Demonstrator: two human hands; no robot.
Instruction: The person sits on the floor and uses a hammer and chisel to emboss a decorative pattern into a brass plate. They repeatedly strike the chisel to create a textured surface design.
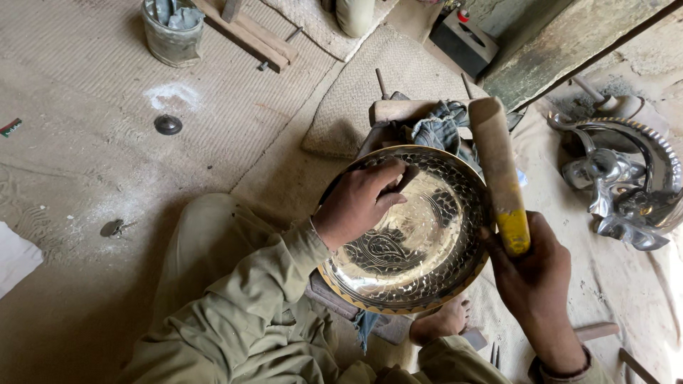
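Note:
A round brass plate (427, 242) with a hammered, engraved face lies tilted on a wooden block in front of me. My left hand (359, 199) rests on its upper left part, fingers closed on a small dark tool pressed to the metal. My right hand (530, 274) grips the yellow-stained end of a long wooden mallet (498, 160), which reaches up past the plate's right rim. A bare foot (441, 320) shows below the plate.
A metal can (171, 32) and wooden planks (249, 32) stand at the top left. Shiny metal pieces (626, 185) lie at the right. A woven mat (363, 92), a crumpled cloth (437, 128) and a small dark disc (168, 125) lie on the dusty floor.

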